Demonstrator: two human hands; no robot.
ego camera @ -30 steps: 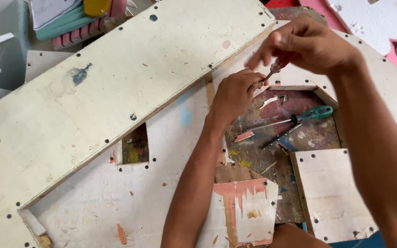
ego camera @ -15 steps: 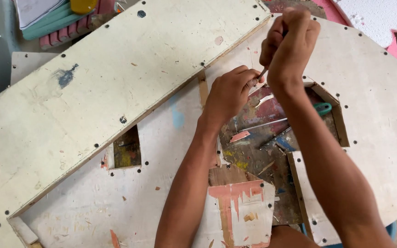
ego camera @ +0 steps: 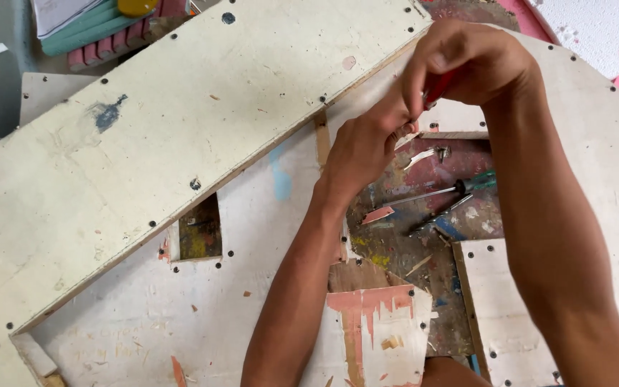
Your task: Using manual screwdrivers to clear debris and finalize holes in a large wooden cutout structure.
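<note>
Red shows between the curled fingers of the right hand (ego camera: 467, 64): a slim tool handle (ego camera: 436, 87), mostly hidden, clasped tight and slanting down-left toward the left hand (ego camera: 363, 147), whose fingers pinch closed just beneath it; what they pinch is hidden.

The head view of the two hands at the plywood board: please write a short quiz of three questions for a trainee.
1. True or false: the right hand grips a red-handled tool.
2. Where does the green-handled screwdriver lie?
A. in the left hand
B. in the paint-stained opening, below the hands
C. on the long pale board
3. Fill in: the small square hole in the panel is on the ____ side of the left forearm in the picture.

Key: 1 true; 2 B; 3 left.
</note>
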